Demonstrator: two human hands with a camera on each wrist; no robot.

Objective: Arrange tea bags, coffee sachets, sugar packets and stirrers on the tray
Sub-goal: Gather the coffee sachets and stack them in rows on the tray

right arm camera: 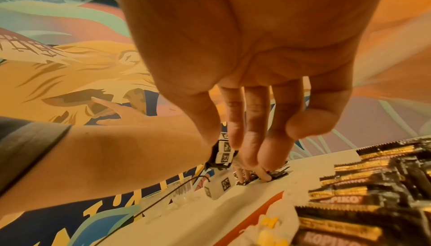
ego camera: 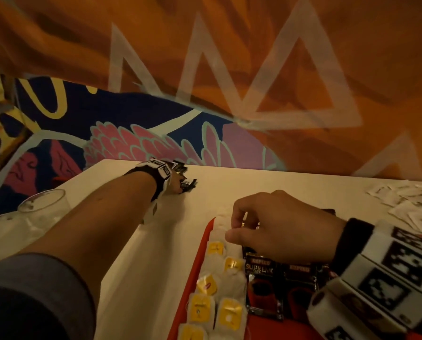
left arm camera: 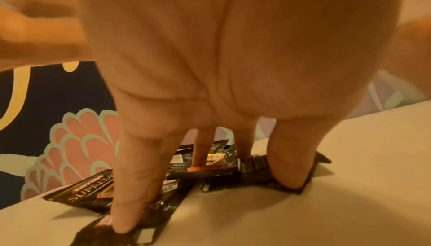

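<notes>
Coffee sachets (left arm camera: 93, 194) — a loose heap of black foil packets at the far edge of the worktop (ego camera: 156, 241), overlapping one another at odd angles, some face down. Likely very light, thin and flexible, with a slick foil skin; flat on the surface they probably slide before they lift, so the crimped end seams or a raised corner look like the best place to take hold, or a drag toward the edge of the pile to free one.

Left hand (left arm camera: 210, 84) — spread over the heap, fingers (left arm camera: 130, 185) straight and pressing down on several sachets at once, thumb on a packet at the right side; nothing is lifted or pinched.

Tray (ego camera: 200, 261) — red, near the person, well apart from the heap. It holds two columns of tea bags (ego camera: 229, 312) with yellow tags along its left side, and beside them rows of black sachets already laid flat.

Right hand (ego camera: 278, 227) — hovering over the far end of the tray with fingers curled down; whether the fingertips pinch a tea bag there I cannot tell.

White sugar packets (ego camera: 411, 204) — scattered at the right of the worktop, off the tray.

Clear glass (ego camera: 43, 209) — at the left edge.

Stirrers — none identifiable.
</notes>
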